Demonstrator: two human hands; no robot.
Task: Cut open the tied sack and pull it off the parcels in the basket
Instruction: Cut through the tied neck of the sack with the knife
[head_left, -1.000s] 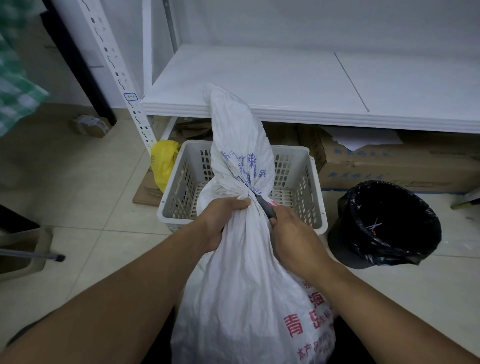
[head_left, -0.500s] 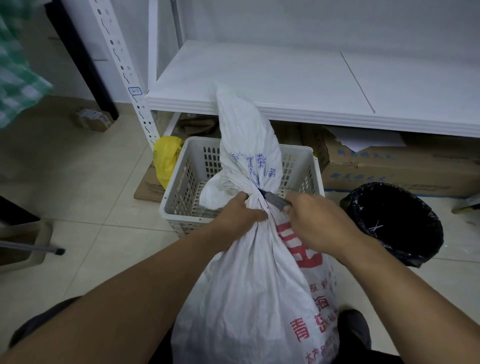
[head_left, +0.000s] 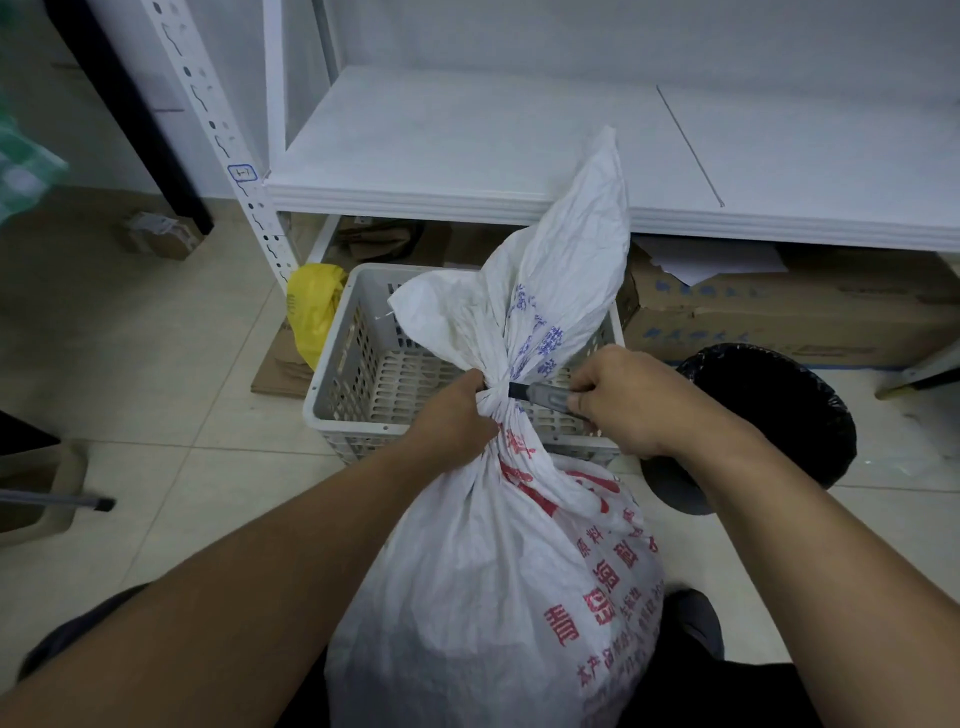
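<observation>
Left hand (head_left: 452, 421) chokes tied white woven sack (head_left: 493, 571); right hand (head_left: 644, 405) clasps grey utility knife (head_left: 545, 397); we'd slice away from ourselves.

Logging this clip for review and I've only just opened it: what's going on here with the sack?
A person is working on a white tied sack that stands upright in front of a white slotted basket. The left hand grips the sack's neck at the tie. The right hand holds a small cutter with its blade tip against the tie. The sack is not yet open.
</observation>
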